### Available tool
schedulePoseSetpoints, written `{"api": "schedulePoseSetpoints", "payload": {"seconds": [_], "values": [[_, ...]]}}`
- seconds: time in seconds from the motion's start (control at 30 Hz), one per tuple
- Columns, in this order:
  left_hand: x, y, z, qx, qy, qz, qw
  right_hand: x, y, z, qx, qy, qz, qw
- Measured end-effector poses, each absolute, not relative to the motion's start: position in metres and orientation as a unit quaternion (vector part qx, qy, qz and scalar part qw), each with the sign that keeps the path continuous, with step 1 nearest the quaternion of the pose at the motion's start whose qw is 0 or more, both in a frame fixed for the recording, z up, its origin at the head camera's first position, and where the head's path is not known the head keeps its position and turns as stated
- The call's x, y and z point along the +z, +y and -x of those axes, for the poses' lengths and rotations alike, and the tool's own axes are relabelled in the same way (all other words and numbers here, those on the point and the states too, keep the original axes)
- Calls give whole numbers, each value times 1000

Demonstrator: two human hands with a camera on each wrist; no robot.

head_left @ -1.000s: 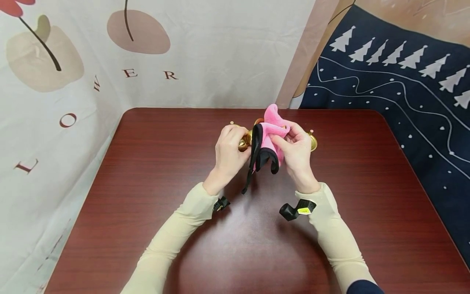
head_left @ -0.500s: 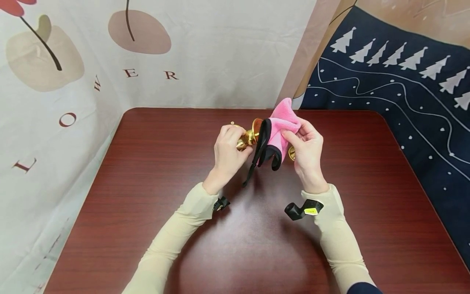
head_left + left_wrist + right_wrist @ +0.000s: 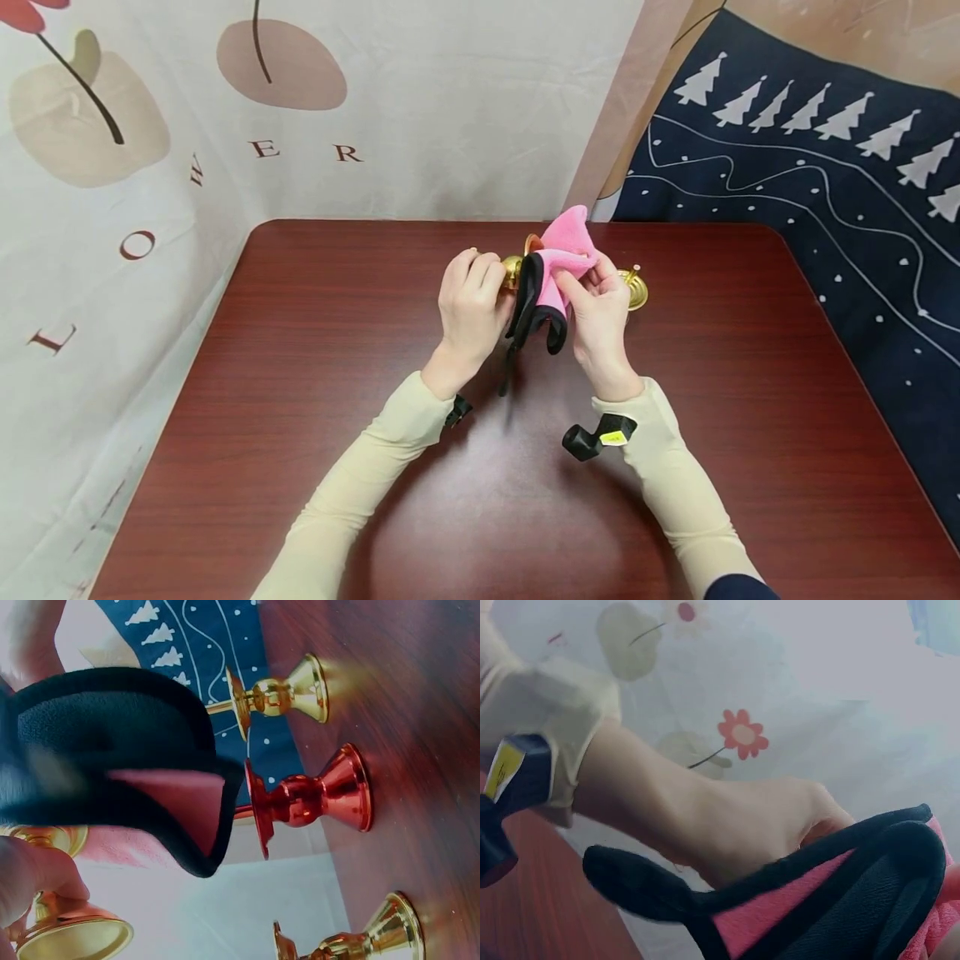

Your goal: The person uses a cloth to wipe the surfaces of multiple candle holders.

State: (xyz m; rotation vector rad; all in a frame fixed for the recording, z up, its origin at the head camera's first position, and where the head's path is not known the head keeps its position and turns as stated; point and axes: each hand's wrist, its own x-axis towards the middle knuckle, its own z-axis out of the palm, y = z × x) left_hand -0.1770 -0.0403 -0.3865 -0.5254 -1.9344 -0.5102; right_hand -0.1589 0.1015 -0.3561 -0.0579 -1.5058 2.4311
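Note:
My left hand point(image 3: 472, 304) grips a gold candlestick point(image 3: 512, 273) by its stem, above the far part of the table. Its flared base point(image 3: 75, 941) shows in the left wrist view. My right hand point(image 3: 603, 325) pinches a pink cloth point(image 3: 568, 237) with black edging and a dark reverse side. The cloth is bunched against the candlestick's dish end and hides most of it. In the right wrist view the folded cloth point(image 3: 832, 900) covers part of my left hand point(image 3: 757, 832), so the contact there is hidden.
Behind the hands stand a gold candlestick point(image 3: 281, 696), a red candlestick point(image 3: 304, 801) and another gold candlestick point(image 3: 367, 941). The head view shows one gold candlestick point(image 3: 635, 290) right of my right hand. Printed fabric point(image 3: 450, 108) hangs behind the brown table point(image 3: 360, 275).
My right hand moved right with the cloth, baring the candlestick's dish, then came back left over it. My left hand stays nearly in place but has turned a little on the candlestick.

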Motion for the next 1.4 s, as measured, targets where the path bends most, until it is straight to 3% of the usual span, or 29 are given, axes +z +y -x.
{"api": "schedulePoseSetpoints", "payload": {"seconds": [0.43, 0.87, 1.13, 1.3, 1.4], "values": [[-394, -50, 178, -244, -808, 214, 492, -351, 117, 165, 853, -487, 14, 186], [-388, -46, 179, -292, -815, 203, 457, -357, 113, 159, 849, -520, 20, 94], [-390, -46, 180, -299, -809, 238, 446, -351, 121, 165, 849, -515, 4, 117], [-391, -49, 181, -345, -807, 218, 428, -345, 133, 166, 867, -478, -31, 135], [-390, -51, 181, -389, -802, 199, 407, -344, 140, 165, 863, -489, -54, 118]]}}
